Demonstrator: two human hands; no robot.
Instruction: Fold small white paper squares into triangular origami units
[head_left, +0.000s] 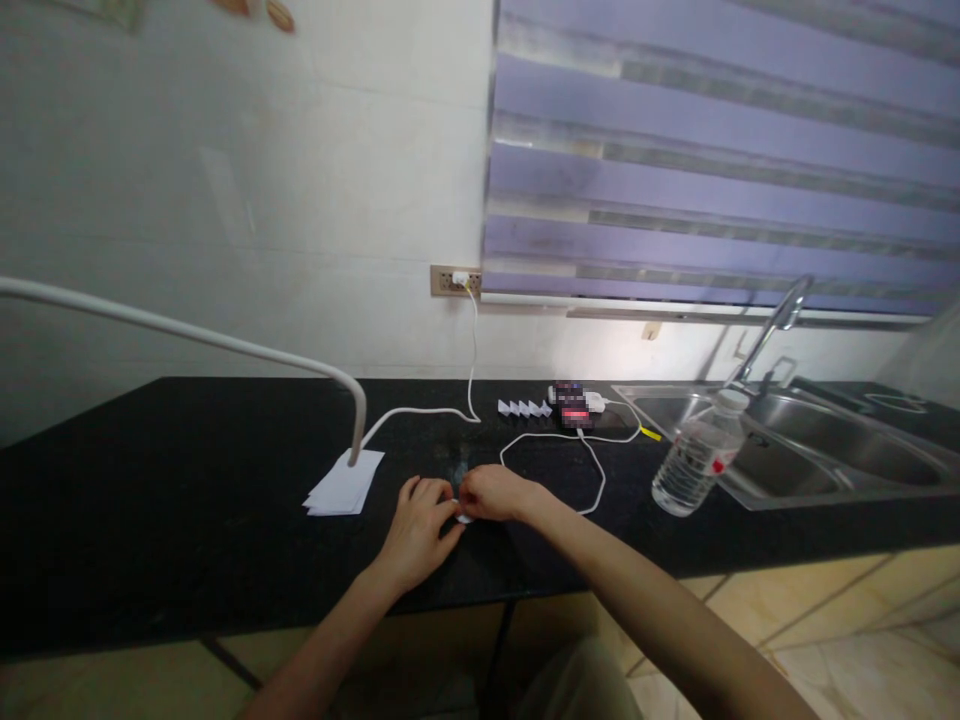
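On the black countertop, near its front edge, my two hands meet over a small piece of white paper [465,518]. My left hand [424,525] has thumb and fingers closed on its left side. From the right, my right hand [491,492] pinches the same paper with curled fingers. Most of the paper is hidden by the fingers, so its shape cannot be made out. Left of my hands lies a loose stack of white paper sheets [345,485]. Farther back stands a row of several small folded white paper pieces [523,409].
A black device [574,408] with a blurred screen and white cables [600,470] lies behind my right hand. To the right are a water bottle [697,455] and a steel double sink [817,440]. A white cable [475,340] runs up to the wall socket [444,281]. A white tube [225,345] arches over the sheets.
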